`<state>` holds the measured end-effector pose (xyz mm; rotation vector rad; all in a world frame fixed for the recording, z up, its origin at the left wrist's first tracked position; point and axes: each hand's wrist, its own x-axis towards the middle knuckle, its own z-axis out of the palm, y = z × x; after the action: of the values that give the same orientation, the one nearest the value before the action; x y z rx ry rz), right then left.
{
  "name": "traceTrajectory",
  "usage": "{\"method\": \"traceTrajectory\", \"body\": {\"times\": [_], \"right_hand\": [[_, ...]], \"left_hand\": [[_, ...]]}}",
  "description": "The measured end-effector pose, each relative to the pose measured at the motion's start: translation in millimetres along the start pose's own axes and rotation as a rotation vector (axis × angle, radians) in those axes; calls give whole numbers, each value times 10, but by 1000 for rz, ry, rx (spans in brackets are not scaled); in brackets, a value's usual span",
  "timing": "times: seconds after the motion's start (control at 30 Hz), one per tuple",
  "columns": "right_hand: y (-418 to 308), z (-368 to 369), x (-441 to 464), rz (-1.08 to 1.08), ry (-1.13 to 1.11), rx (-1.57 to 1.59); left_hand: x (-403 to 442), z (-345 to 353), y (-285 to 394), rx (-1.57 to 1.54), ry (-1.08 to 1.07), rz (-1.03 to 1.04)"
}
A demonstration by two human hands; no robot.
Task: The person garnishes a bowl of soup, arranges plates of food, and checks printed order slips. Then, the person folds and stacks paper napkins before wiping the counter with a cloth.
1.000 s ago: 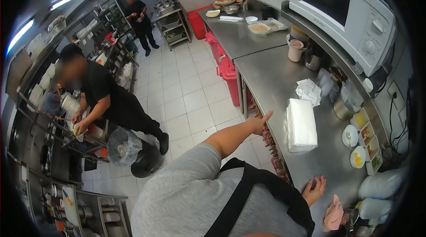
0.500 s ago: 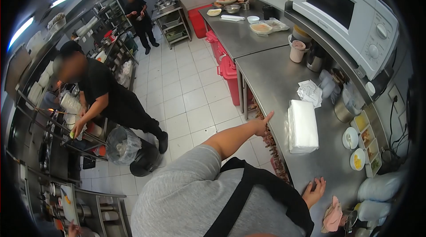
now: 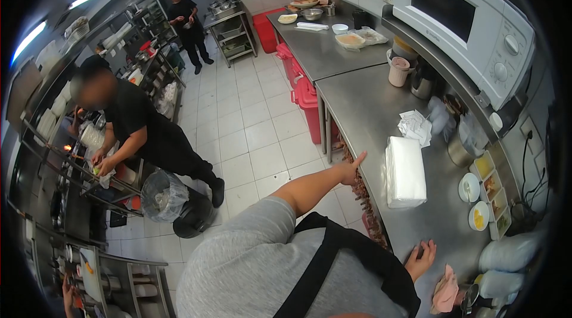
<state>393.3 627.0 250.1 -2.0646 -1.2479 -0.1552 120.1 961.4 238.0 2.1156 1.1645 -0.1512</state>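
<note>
Head view: hands are resting at the steel counter [image 3: 363,103].
The left hand [image 3: 349,171] is lying by its edge, grip impossible to tell; the right hand's [image 3: 420,260] empty fingers are lying slightly apart; the white stack [image 3: 406,172] is sitting on the counter, near the left.

A bare lane is running along the grey metal surface [image 3: 441,199] between a white rectangular stack [image 3: 406,172] and two round white bowls [image 3: 462,187]; crumpled white papers [image 3: 415,128] are blocking the stack's far end.
</note>
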Motion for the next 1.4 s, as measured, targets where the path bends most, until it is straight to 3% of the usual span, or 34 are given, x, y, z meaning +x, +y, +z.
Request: {"method": "traceTrajectory", "body": {"times": [1.4], "right_hand": [[-21, 22, 6, 16, -3, -15]], "left_hand": [[-51, -51, 1, -45, -40, 63]]}}
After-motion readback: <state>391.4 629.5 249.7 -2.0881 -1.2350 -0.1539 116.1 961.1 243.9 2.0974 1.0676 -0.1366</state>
